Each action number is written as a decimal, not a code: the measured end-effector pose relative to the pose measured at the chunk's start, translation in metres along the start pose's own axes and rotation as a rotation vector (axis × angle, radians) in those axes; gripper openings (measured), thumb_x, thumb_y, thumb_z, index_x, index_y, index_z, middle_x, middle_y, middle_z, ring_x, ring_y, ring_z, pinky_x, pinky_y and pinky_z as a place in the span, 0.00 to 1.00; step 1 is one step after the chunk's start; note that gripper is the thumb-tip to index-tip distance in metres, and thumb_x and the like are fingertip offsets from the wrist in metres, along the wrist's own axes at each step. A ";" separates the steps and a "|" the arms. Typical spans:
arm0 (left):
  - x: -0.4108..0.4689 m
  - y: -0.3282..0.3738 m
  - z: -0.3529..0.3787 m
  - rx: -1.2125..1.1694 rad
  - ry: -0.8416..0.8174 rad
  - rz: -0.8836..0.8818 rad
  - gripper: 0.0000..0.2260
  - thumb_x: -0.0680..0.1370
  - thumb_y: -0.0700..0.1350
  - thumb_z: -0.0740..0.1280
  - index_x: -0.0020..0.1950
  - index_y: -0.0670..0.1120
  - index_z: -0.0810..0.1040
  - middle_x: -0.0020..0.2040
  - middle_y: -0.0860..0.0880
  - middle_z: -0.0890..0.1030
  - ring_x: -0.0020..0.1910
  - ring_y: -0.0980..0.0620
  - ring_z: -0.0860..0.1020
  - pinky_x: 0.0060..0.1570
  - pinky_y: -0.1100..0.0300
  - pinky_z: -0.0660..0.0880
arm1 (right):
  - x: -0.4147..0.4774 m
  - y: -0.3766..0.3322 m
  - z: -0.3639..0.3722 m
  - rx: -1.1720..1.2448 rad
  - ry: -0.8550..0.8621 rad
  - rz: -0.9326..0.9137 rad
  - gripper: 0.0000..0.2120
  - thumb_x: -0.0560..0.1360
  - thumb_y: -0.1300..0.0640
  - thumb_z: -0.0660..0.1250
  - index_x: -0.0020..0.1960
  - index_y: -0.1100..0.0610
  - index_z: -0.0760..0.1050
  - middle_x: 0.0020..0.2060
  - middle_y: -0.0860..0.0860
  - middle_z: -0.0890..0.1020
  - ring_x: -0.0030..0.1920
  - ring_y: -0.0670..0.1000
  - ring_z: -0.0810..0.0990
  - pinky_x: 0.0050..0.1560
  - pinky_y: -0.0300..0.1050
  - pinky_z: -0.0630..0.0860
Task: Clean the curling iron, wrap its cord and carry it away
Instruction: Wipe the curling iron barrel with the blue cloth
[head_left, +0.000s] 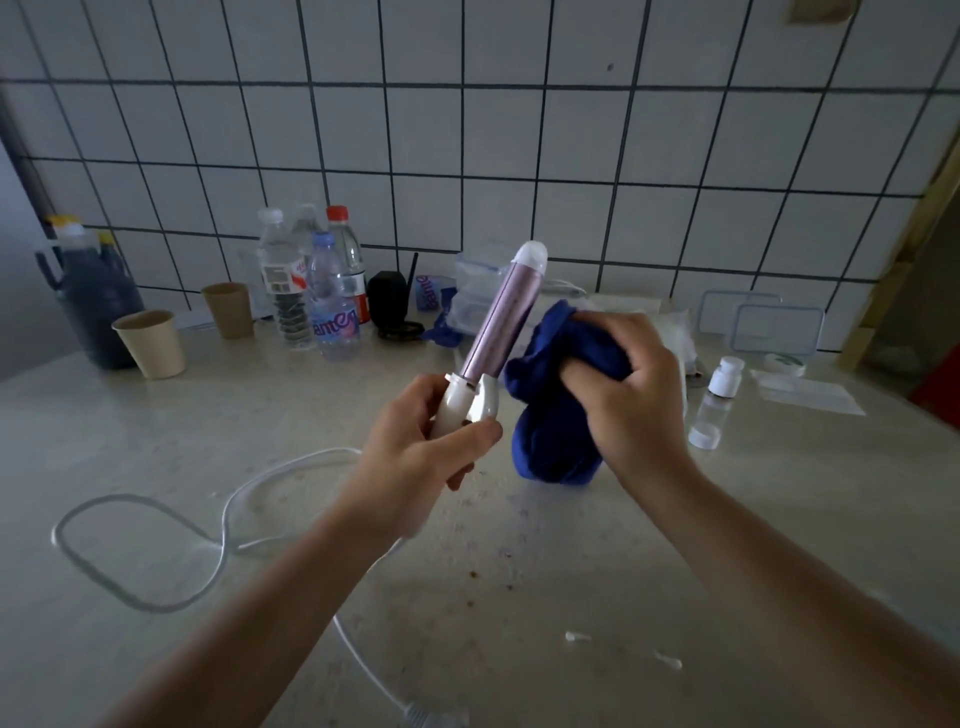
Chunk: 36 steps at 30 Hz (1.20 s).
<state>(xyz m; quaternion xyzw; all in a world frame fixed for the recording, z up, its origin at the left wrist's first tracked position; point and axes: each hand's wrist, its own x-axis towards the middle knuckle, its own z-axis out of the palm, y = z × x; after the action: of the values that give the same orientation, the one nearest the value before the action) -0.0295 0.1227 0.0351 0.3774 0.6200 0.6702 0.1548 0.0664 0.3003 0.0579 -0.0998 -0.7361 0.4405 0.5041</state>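
Observation:
My left hand (415, 447) grips the white handle of the curling iron (501, 322), which points up and to the right above the counter. Its barrel is pinkish purple with a white tip. My right hand (628, 389) is closed on a bunched dark blue cloth (545, 410) just right of the barrel's lower end; whether the cloth touches the barrel is unclear. The white cord (156, 540) lies in loose loops on the counter at the left and runs toward the near edge, where its plug (426, 719) shows.
Along the tiled wall stand a dark jug (96, 306), two paper cups (150, 343), several water bottles (332, 301), a black object (387, 299) and clear plastic boxes (774, 327). A small white-capped bottle (714, 400) stands right of my right hand. Crumbs and cotton swabs (623, 649) lie near the front.

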 end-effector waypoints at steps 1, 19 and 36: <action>0.000 0.000 0.000 -0.004 -0.014 0.002 0.17 0.72 0.48 0.74 0.57 0.42 0.79 0.41 0.36 0.80 0.32 0.49 0.76 0.28 0.57 0.73 | 0.004 0.000 -0.003 0.024 0.022 0.030 0.17 0.69 0.57 0.71 0.50 0.36 0.82 0.53 0.42 0.84 0.54 0.40 0.82 0.53 0.34 0.76; 0.003 -0.010 -0.006 -0.282 -0.246 -0.220 0.27 0.83 0.55 0.60 0.64 0.30 0.73 0.45 0.32 0.77 0.24 0.52 0.68 0.23 0.61 0.67 | 0.027 0.000 -0.028 0.009 0.155 0.100 0.17 0.71 0.59 0.70 0.47 0.35 0.83 0.52 0.47 0.86 0.52 0.42 0.84 0.55 0.41 0.78; 0.004 -0.019 -0.012 -0.182 -0.262 -0.191 0.24 0.81 0.59 0.58 0.43 0.39 0.80 0.38 0.37 0.75 0.22 0.51 0.67 0.21 0.61 0.67 | 0.013 -0.009 -0.014 -0.169 -0.630 0.176 0.11 0.68 0.51 0.71 0.49 0.39 0.83 0.46 0.42 0.79 0.45 0.42 0.80 0.48 0.43 0.73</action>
<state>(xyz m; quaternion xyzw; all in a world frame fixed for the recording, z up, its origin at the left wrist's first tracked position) -0.0452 0.1204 0.0186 0.3856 0.5641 0.6510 0.3307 0.0746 0.3104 0.0752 -0.0636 -0.8782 0.4289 0.2019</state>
